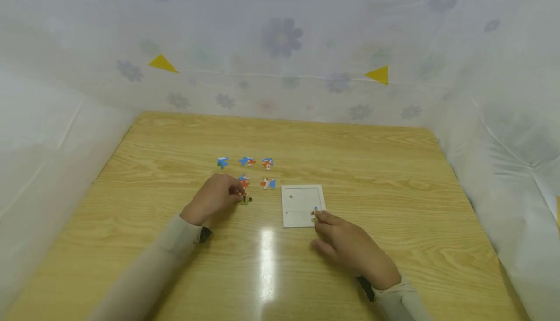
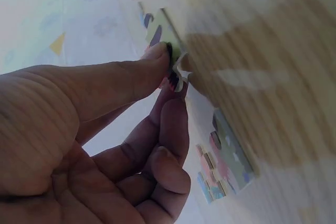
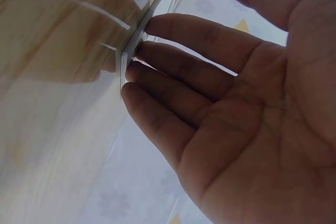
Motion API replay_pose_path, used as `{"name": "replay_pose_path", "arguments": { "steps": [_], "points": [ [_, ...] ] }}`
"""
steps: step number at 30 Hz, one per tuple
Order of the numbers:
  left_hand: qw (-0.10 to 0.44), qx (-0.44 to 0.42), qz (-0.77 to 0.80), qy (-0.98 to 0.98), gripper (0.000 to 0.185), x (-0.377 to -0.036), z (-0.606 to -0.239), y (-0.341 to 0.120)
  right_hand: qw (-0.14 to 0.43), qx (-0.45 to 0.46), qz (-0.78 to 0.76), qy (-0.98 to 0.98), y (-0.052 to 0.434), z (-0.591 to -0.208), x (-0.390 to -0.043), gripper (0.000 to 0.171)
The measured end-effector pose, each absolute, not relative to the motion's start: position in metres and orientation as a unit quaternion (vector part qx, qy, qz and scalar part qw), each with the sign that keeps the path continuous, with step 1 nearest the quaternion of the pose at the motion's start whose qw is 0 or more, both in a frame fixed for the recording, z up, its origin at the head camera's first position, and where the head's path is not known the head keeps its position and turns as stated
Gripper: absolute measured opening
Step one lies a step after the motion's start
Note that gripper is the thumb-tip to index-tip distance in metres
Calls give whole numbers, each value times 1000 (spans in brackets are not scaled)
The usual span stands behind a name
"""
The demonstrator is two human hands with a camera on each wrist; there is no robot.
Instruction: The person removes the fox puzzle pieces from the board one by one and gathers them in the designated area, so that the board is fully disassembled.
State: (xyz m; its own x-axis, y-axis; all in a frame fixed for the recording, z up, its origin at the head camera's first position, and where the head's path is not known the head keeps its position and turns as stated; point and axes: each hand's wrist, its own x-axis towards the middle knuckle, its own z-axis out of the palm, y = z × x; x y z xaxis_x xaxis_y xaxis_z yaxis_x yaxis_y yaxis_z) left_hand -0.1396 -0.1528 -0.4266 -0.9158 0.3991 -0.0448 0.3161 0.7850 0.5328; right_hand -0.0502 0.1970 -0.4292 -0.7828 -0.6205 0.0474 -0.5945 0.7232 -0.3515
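I see the left hand (image 1: 213,198) pinching a puzzle piece (image 1: 245,198) at its fingertips, other pcs just beyond – right hand (image 1: 350,248), fingers relaxed, touches the white tray (image 1: 302,192) edge, prob. to steady it.

Light wood-grain surface (image 1: 393,204) carries white square puzzle tray (image 1: 302,204) near centre, loose coloured puzzle pieces (image 1: 247,161) in two rows just left and behind, lamp glare in front.
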Motion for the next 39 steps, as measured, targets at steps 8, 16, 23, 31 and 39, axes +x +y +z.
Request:
{"name": "replay_pose_path", "arguments": {
  "steps": [8,16,23,31,39],
  "points": [
    [62,199,244,947,4,-132,-424,-150,28,-327,-181,927,196,-430,-50,45],
    [54,213,236,947,8,-125,-426,-150,32,-325,-179,928,194,-430,-49,46],
    [21,232,218,948,5,-126,-423,-141,16,-327,-177,928,192,-429,-49,42],
    [45,236,227,944,13,-127,-409,-105,-5,-347,-181,920,193,-429,-52,39],
    [72,277,237,928,24,-132,-407,-63,9,-317,-183,931,199,-424,-53,40]
  ]
}}
